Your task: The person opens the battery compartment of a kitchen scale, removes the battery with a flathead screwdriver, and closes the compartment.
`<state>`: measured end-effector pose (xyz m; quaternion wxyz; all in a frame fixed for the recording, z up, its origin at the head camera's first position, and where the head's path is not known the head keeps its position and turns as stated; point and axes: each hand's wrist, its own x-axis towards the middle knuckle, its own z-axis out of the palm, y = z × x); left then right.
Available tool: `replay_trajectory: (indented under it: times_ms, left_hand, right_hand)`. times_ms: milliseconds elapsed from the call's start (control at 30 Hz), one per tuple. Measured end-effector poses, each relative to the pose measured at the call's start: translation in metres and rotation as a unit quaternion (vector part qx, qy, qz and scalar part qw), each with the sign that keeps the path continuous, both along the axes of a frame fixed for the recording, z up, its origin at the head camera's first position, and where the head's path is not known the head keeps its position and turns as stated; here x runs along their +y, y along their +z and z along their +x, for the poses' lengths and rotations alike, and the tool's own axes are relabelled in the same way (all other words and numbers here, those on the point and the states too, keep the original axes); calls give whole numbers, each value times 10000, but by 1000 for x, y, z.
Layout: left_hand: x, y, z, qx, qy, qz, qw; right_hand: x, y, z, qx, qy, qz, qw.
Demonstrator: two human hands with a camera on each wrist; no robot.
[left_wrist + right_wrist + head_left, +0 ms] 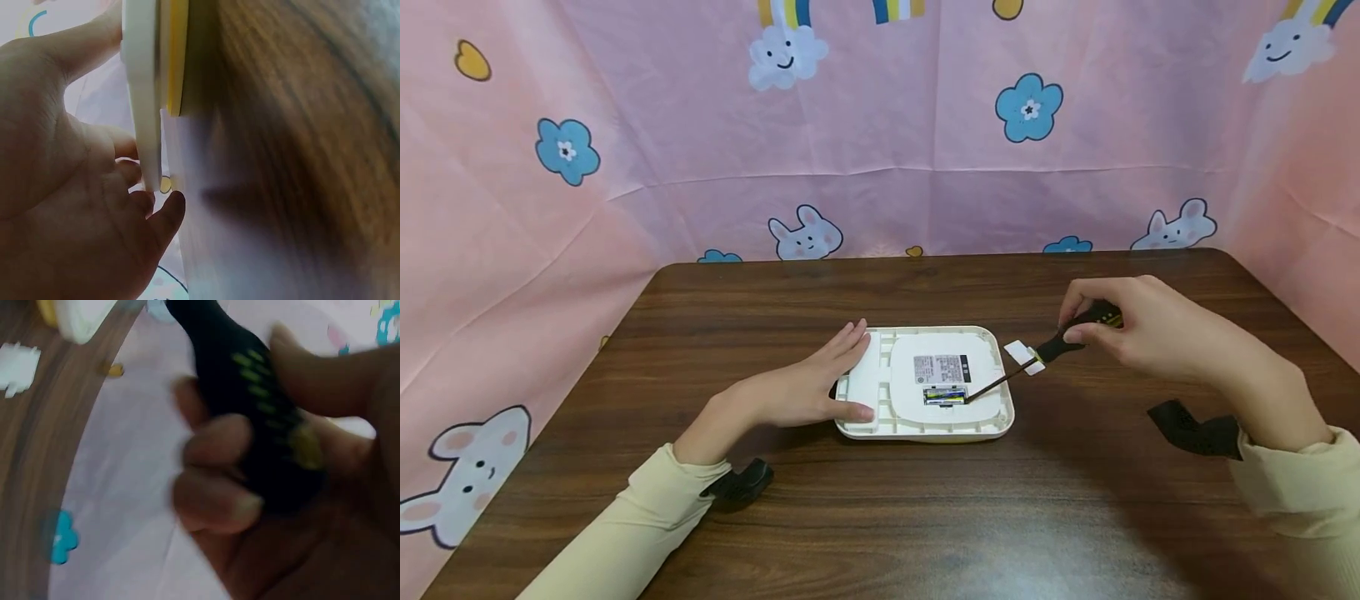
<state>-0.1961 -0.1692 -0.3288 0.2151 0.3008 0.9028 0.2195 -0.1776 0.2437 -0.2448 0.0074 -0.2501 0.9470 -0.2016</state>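
Observation:
A flat white device (947,427) with rounded corners lies with its underside up on the table. In the head view my left hand (801,387) rests on its left end, fingers spread and thumb near the front edge. My right hand (1157,325) grips a screwdriver (1056,346) by its black handle with yellow marks, which fills much of the right wrist view (250,394). The screwdriver's thin shaft slants down to the right end of an uncovered battery compartment, where batteries (943,396) lie. A small white cover (1021,353) with tabs lies just right of the device, partly behind the screwdriver.
The dark wooden table (880,517) has a back edge against a pink patterned cloth (880,142), which also hangs at both sides. Black wrist mounts (741,483) sit at both cuffs. A printed label (936,368) is on the device's underside.

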Motion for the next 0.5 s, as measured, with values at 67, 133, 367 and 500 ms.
replay_trajectory:
  times_ms: [67, 133, 367, 500]
  left_hand:
    - [-1, 1, 0, -57, 15, 6, 10000]
    - [-2, 1, 1, -93, 17, 10, 10000]
    - [-3, 4, 1, -103, 4, -3, 9999]
    - [-2, 4, 1, -127, 17, -35, 9999]
  right_hand:
    - [9, -4, -6, -513, -3, 131, 9986]
    - [14, -8, -9, -838, 79, 267, 9961]
    - [16, -5, -6, -800, 295, 372, 9957]
    - [-1, 0, 4, 355, 187, -75, 9992]
